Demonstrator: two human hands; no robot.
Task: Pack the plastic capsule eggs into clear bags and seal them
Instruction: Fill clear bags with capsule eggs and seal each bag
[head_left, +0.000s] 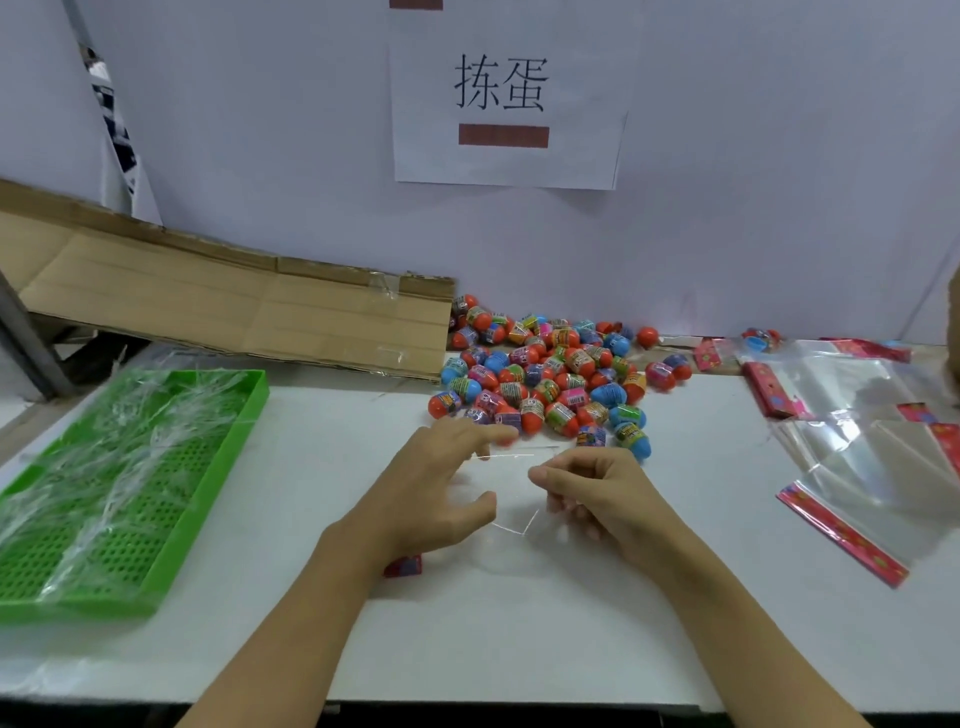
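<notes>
Your right hand (597, 493) pinches the edge of a clear bag (511, 499) that lies on the tabletop (519, 623), and your left hand (441, 488) is released, its fingers spread over the bag's left side. The pile of eggs (545, 379) lies just behind both hands, near the wall.

A: Which text is legible?
B: Two large black characters, 拣蛋, on a white paper sheet (506, 104) fixed to the wall (779, 156).
A: And the capsule eggs (545, 379)?
B: Their printed labels are too small to read.
</notes>
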